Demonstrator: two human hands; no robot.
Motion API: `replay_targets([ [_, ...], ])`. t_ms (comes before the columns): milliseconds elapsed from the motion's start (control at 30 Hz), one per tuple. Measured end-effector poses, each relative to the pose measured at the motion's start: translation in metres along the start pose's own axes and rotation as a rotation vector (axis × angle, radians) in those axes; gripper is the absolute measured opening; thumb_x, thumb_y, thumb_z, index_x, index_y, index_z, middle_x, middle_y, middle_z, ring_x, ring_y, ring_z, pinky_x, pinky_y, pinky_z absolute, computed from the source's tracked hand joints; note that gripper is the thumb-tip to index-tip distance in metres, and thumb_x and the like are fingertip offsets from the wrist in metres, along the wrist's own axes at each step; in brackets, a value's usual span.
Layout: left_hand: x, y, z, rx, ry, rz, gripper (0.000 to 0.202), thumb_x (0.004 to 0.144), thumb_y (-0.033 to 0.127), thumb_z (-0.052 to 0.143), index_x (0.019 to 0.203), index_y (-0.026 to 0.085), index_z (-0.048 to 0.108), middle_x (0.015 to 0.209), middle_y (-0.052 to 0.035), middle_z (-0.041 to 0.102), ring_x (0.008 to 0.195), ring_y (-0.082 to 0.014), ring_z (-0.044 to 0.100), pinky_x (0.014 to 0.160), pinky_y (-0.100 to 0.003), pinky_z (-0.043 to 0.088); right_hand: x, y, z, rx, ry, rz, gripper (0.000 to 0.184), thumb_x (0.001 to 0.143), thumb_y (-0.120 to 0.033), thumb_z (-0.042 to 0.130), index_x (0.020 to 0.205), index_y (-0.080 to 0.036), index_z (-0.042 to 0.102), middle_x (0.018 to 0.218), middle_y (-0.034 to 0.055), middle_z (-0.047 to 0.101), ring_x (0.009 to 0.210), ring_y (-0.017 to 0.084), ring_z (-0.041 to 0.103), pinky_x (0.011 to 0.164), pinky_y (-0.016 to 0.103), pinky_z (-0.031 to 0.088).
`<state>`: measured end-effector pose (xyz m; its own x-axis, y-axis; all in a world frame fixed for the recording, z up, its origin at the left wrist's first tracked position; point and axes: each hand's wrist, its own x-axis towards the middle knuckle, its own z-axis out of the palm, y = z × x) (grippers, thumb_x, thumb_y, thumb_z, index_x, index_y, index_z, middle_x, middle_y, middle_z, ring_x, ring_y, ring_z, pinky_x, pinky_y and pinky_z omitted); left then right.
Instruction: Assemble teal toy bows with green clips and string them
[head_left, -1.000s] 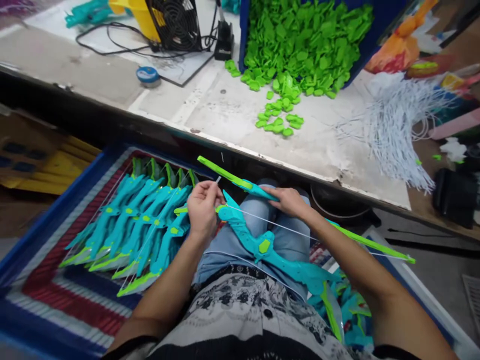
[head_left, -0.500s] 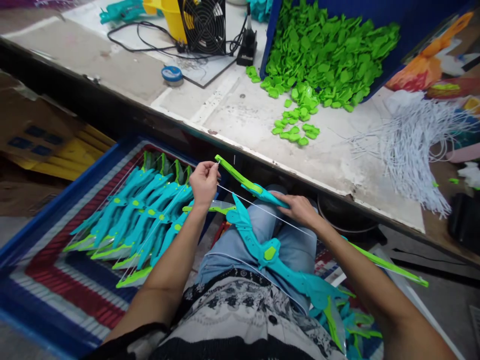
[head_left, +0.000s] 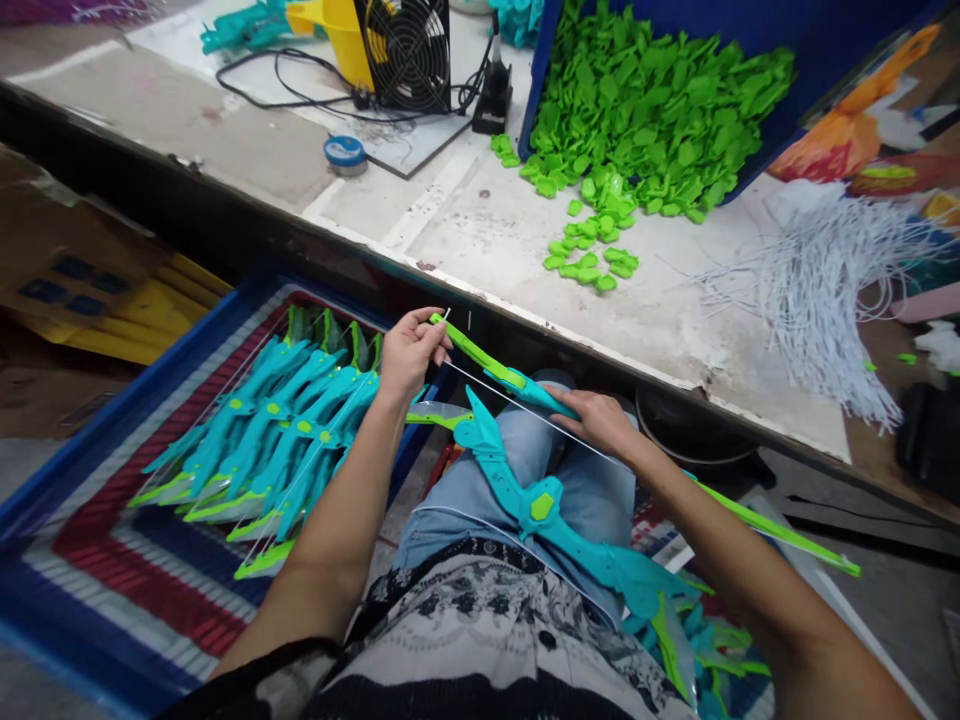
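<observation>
Head view: left hand [head_left: 412, 352] pinches white string [head_left: 499, 392] at the tip [head_left: 437, 320] of a bow [head_left: 484, 355] the right hand [head_left: 598, 420] grips.

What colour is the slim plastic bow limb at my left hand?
Lime green limb, clearest in head view.

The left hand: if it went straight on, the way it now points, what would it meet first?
Beyond the green bow tip right at it, the left hand would probably meet the workbench's front edge, though the depth is unclear from this view.
</observation>
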<state>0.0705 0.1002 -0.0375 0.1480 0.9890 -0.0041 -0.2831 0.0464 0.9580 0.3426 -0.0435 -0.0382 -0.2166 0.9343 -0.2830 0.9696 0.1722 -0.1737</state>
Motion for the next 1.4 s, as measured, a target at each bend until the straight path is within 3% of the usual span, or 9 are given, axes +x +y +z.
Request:
replay_targets([
  [233, -0.016, 0.009, -0.005, -0.008, -0.038, -0.063, 0.038, 0.067, 0.037, 0.076, 0.092, 0.014, 0.057, 0.056, 0.0019, 0.062, 0.034, -0.0062, 0.046, 0.043, -0.021, 0.046, 0.078, -0.054, -0.042, 0.319, 0.448, -0.220, 0.035, 0.093, -0.032, 0.047, 0.122, -0.019, 0.061, 0.107, 0.0101, 0.064, 0.099, 0.019, 0.059, 0.087, 0.032, 0.048],
  [400, -0.024, 0.010, -0.008, -0.013, -0.047, -0.076, 0.041, 0.067, 0.038, 0.077, 0.092, 0.013, 0.057, 0.054, 0.0020, 0.062, 0.034, -0.0070, 0.045, 0.043, -0.022, 0.047, 0.148, -0.095, -0.070, 0.602, 0.386, -0.417, 0.019, 0.084, -0.022, 0.058, 0.098, -0.015, 0.069, 0.086, 0.0036, 0.066, 0.075, 0.012, 0.058, 0.072, 0.025, 0.046],
  [567, -0.022, 0.011, -0.017, 0.056, -0.060, -0.132, 0.040, 0.068, 0.041, 0.076, 0.093, 0.016, 0.057, 0.056, 0.0021, 0.060, 0.037, -0.0101, 0.050, 0.041, -0.021, 0.042, 0.151, -0.110, -0.074, 0.466, 0.370, -0.452, 0.012, 0.079, -0.020, 0.056, 0.075, -0.015, 0.066, 0.075, 0.0021, 0.063, 0.072, 0.013, 0.053, 0.070, 0.026, 0.039],
  [733, -0.028, 0.005, -0.016, 0.472, 0.127, 0.118, 0.018, 0.072, 0.031, 0.071, 0.080, 0.018, 0.063, 0.079, -0.0035, 0.064, 0.073, -0.0156, 0.062, 0.060, -0.022, 0.046, 0.175, -0.095, -0.079, 0.454, 0.354, -0.305, 0.008, 0.077, -0.018, 0.058, 0.072, -0.015, 0.063, 0.072, 0.0001, 0.061, 0.071, 0.012, 0.051, 0.069, 0.025, 0.038],
  [867, -0.037, 0.001, -0.004, 0.525, 0.126, 0.310, 0.013, 0.081, 0.021, 0.056, 0.088, 0.021, 0.066, 0.090, -0.0034, 0.065, 0.088, -0.0163, 0.060, 0.081, -0.026, 0.045, 0.208, -0.067, -0.100, 0.577, 0.682, 0.118, 0.024, 0.091, -0.022, 0.042, 0.080, -0.010, 0.060, 0.076, 0.0014, 0.057, 0.076, 0.011, 0.052, 0.076, 0.027, 0.039],
  [967, -0.028, 0.006, 0.002, 0.392, 0.022, 0.194, 0.014, 0.080, 0.025, 0.058, 0.076, 0.019, 0.070, 0.086, -0.0043, 0.066, 0.088, -0.0177, 0.059, 0.082, -0.028, 0.045, 0.198, -0.081, -0.102, 0.647, 0.851, 0.083, 0.030, 0.097, -0.027, 0.033, 0.087, -0.012, 0.057, 0.086, 0.0034, 0.057, 0.088, 0.013, 0.052, 0.086, 0.031, 0.040],
  [1133, 0.004, 0.023, -0.010, -0.095, 0.071, -0.205, 0.019, 0.069, 0.034, 0.070, 0.067, 0.015, 0.067, 0.072, -0.0043, 0.066, 0.070, -0.0154, 0.060, 0.064, -0.025, 0.047, 0.143, -0.146, -0.053, 0.701, 0.761, -0.339, 0.015, 0.091, -0.028, 0.050, 0.081, -0.020, 0.059, 0.094, 0.0050, 0.059, 0.101, 0.019, 0.053, 0.093, 0.037, 0.043],
  [1333, 0.000, 0.047, -0.032, 0.425, 0.100, -0.014, 0.003, 0.065, 0.016, 0.071, 0.067, 0.013, 0.070, 0.057, -0.0008, 0.061, 0.051, -0.0108, 0.053, 0.049, -0.021, 0.040, 0.142, -0.159, -0.025, 0.885, 0.699, -0.191, 0.014, 0.088, -0.028, 0.055, 0.081, -0.018, 0.062, 0.090, 0.0045, 0.057, 0.091, 0.016, 0.055, 0.084, 0.030, 0.047],
  [1400, -0.007, 0.049, -0.029, 0.393, 0.171, 0.022, 0.005, 0.070, 0.016, 0.067, 0.072, 0.013, 0.070, 0.061, -0.0015, 0.063, 0.049, -0.0105, 0.054, 0.046, -0.021, 0.040, 0.148, -0.160, -0.026, 0.962, 0.716, -0.146, 0.014, 0.087, -0.028, 0.056, 0.081, -0.018, 0.063, 0.086, 0.0031, 0.056, 0.085, 0.014, 0.055, 0.078, 0.026, 0.047],
])
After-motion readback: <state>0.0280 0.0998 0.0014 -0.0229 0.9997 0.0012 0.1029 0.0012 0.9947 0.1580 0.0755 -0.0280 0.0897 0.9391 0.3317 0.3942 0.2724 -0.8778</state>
